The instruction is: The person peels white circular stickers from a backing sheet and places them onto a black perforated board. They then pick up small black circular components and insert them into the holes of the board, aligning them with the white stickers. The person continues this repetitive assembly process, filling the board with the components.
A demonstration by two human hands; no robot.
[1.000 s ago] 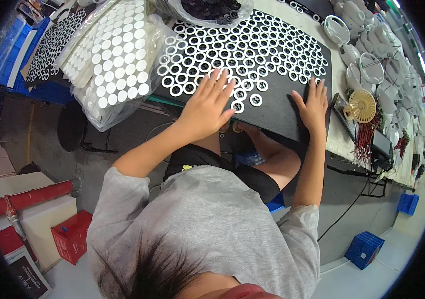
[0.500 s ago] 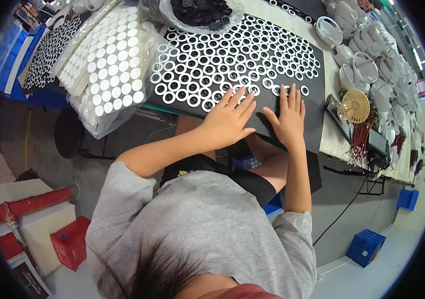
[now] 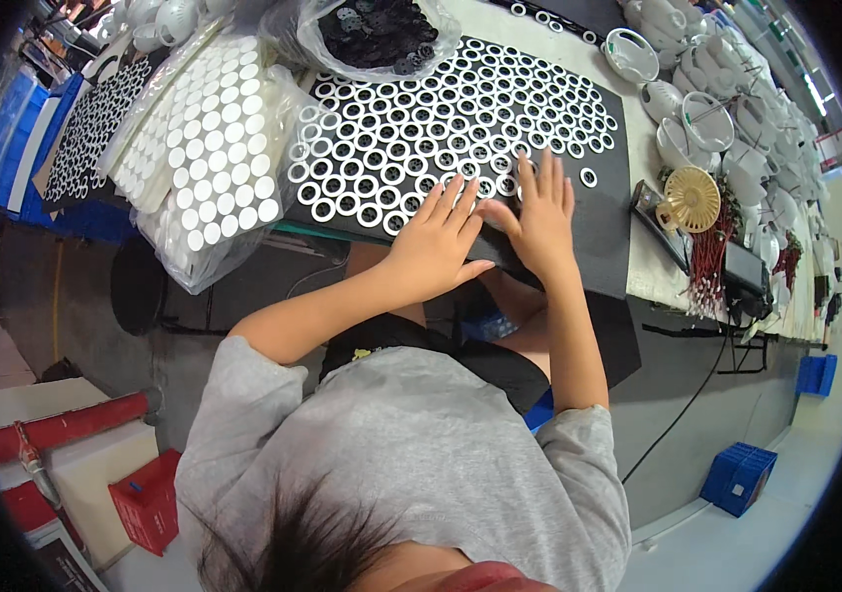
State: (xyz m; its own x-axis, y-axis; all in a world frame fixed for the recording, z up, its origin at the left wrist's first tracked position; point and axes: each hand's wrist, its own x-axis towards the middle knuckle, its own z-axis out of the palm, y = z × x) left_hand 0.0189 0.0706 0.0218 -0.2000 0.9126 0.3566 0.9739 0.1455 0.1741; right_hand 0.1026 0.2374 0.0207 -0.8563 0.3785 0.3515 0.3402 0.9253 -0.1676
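Observation:
Many white rings with black slotted centres (image 3: 389, 175) lie in crowded rows on a black mat (image 3: 599, 232). Over the near edge of these rows, my left hand (image 3: 431, 247) rests palm down, its fingers stretched out and their tips touching the nearest rings. Close on its right is my right hand (image 3: 542, 222), also flat with fingers extended and the thumb pointing toward the left hand. Its fingertips lie at the rings on the near right of the group, covering some of them. One lone white ring (image 3: 589, 178) sits apart, right of my right fingertips.
Clear plastic bags with sheets of white round discs (image 3: 233, 163) overhang the table at left. Behind the rings stands a bag of black parts (image 3: 382, 35). At right are a gold fan-like piece (image 3: 689, 199), red wires (image 3: 707, 271) and piled white housings (image 3: 707, 123).
My right hand has slid left, closer to my left hand, and rings by its fingertips have shifted left with it. The lone ring stays behind at the right. The view has shifted slightly.

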